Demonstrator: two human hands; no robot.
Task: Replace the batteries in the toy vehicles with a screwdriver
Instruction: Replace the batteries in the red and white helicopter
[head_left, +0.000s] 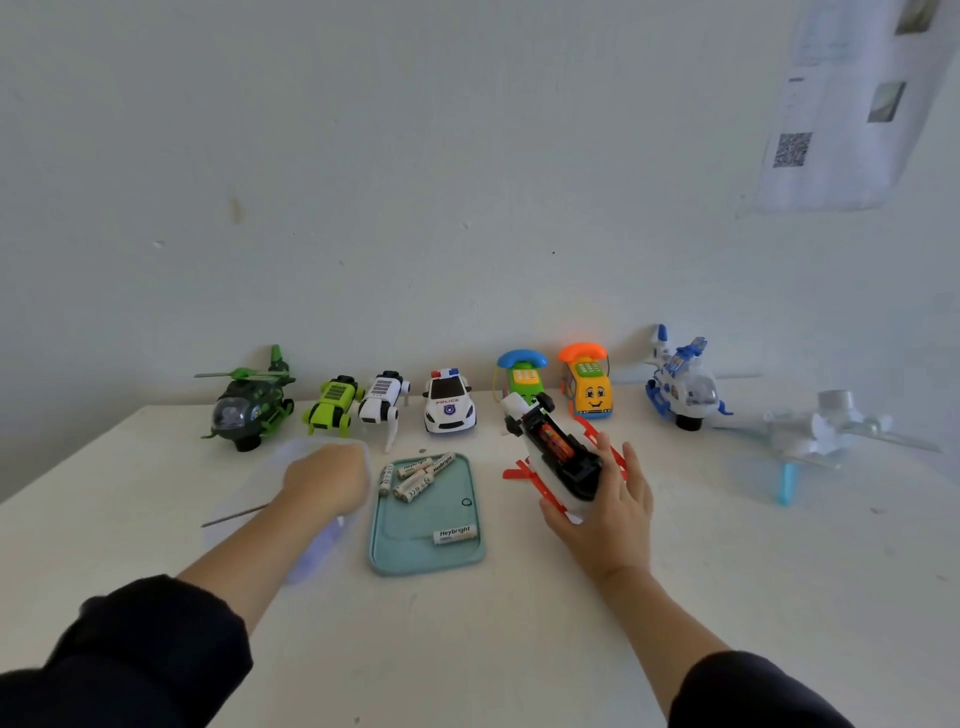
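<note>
The right hand rested with fingers spread on the overturned white toy helicopter with red skids, steadying it; its open battery bay faced up, just beyond the fingertips, long axis running away and leftward. The left hand was curled at the edge of the teal plastic tray; what it gripped I could not tell. The loose white batteries lay just right of its knuckles, so the left hand seemed nearer to fetch one.
</note>
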